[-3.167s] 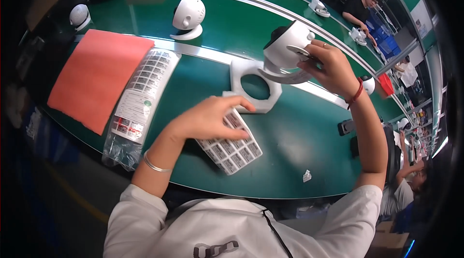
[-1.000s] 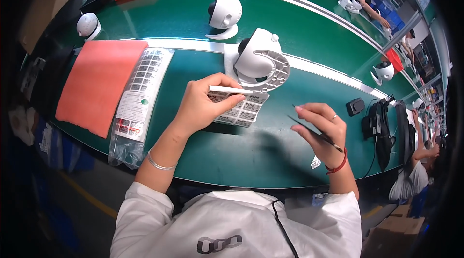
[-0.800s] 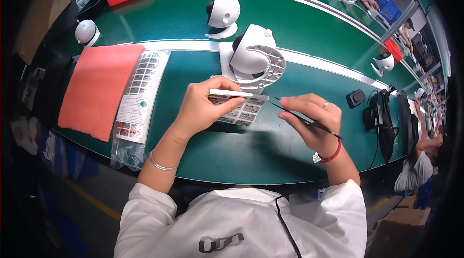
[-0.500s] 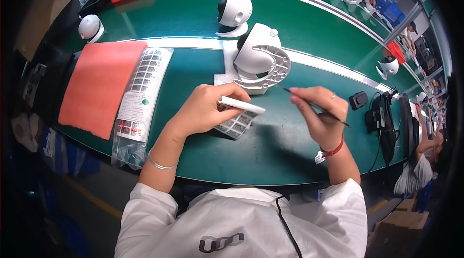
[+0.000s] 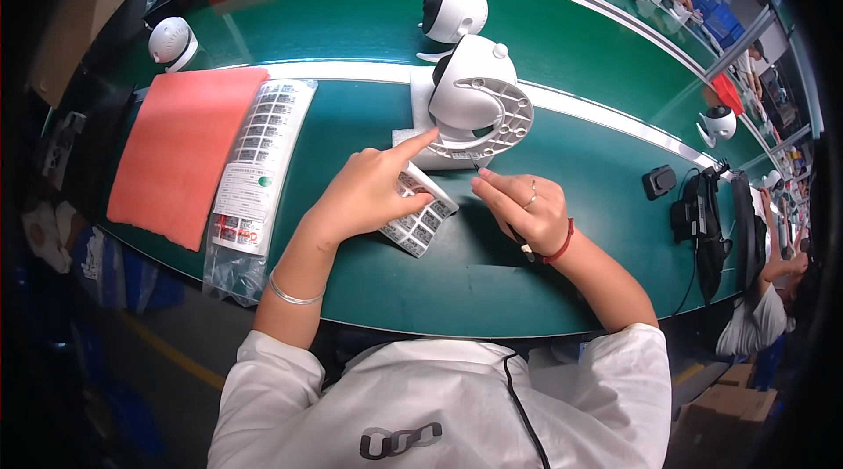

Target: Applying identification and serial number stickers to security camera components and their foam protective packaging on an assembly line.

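Observation:
A white ball-shaped camera [image 5: 470, 87] lies in a pale foam holder [image 5: 421, 113] with the ribbed side of its curved base toward me. My left hand [image 5: 364, 192] grips a curled sheet of printed labels [image 5: 420, 225] by the thumb side, its index finger stretched out to the lower left of the base. My right hand [image 5: 527, 210] is closed around dark, thin tweezers [image 5: 525, 249]. Their tip reaches the lower rim of the base, where a small printed label [image 5: 464, 155] shows. Whether the tip touches that label is too small to tell.
To the left lie an orange foam sheet [image 5: 184, 157] and a plastic bag of label sheets [image 5: 263, 153]. More white cameras [image 5: 457, 8] stand on the green conveyor beyond. At right sit a small black device [image 5: 659, 182] and black cables [image 5: 702, 214]. Co-workers are at far right.
My right hand has moved left with the tweezers, bringing their tip to the camera's base. My left index finger has straightened toward the base. A camera on the conveyor has shifted right.

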{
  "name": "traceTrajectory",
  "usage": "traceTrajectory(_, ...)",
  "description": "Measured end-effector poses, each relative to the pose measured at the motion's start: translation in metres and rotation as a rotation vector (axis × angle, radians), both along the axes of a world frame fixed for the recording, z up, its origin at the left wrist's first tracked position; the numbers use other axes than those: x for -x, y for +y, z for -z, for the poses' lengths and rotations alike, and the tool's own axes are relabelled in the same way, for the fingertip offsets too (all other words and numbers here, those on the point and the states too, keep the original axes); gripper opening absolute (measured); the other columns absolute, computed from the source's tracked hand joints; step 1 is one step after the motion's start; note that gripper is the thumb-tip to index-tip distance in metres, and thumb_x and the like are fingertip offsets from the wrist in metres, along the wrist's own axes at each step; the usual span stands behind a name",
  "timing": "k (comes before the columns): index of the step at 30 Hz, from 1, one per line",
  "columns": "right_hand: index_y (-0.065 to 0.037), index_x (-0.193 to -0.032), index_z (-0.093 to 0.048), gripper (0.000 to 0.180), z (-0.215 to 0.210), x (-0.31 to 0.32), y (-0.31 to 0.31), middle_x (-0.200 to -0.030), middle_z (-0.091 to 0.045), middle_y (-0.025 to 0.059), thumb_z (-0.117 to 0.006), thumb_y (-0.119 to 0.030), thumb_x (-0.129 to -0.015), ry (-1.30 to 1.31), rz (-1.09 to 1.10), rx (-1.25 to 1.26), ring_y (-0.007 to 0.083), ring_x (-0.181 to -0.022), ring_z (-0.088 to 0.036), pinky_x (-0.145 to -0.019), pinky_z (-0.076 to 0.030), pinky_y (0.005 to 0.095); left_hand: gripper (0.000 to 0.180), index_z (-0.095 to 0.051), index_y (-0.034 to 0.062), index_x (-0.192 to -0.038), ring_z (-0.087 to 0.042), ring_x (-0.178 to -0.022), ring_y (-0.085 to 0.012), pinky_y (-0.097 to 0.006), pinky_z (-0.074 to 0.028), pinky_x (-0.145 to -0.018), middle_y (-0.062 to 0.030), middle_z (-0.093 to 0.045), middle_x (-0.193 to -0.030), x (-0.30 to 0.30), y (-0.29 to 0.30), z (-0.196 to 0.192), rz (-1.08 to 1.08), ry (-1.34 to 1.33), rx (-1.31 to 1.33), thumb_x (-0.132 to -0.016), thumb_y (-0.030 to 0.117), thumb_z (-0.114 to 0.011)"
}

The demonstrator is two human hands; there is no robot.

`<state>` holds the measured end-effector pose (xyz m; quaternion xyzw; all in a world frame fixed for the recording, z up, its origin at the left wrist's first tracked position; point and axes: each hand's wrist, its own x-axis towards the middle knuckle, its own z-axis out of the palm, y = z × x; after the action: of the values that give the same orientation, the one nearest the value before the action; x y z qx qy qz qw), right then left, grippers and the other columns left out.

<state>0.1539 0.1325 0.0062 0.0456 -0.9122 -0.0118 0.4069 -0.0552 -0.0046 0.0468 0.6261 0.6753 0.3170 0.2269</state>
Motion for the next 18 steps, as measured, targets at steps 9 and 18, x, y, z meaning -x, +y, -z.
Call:
traceTrajectory(9,0.000,-0.095,-0.069,0.027,0.0012,0.0093,0.0017,-0.088,-0.069,0.0099,-0.066,-0.001,-0.068,0.023,0.021,0.000,0.0186,-0.069,-0.067,-0.060,-0.055,0.0281,0.072,-0.048,0.0089,-0.138,-0.068,-0.070,-0.0251,-0.033,-0.051,-0.068,-0.0169,-0.071,-0.084,0.0001,-0.0005,-0.0018,-0.016,-0.009,0.049,-0.071,0.011,-0.074)
traceTrajectory(18,-0.001,-0.095,-0.070,0.022,0.0039,0.0080,-0.0017,-0.086,-0.070,0.0113,-0.070,0.001,-0.072,0.035,-0.002,0.157,0.0205,-0.070,-0.068,-0.060,-0.055,0.0288,0.072,-0.048,0.0090,-0.138,-0.067,-0.069,-0.0244,-0.033,-0.051,-0.068,-0.0169,-0.070,-0.084,-0.0001,-0.0001,-0.0029,-0.020,-0.018,0.057,-0.071,0.011,-0.074)
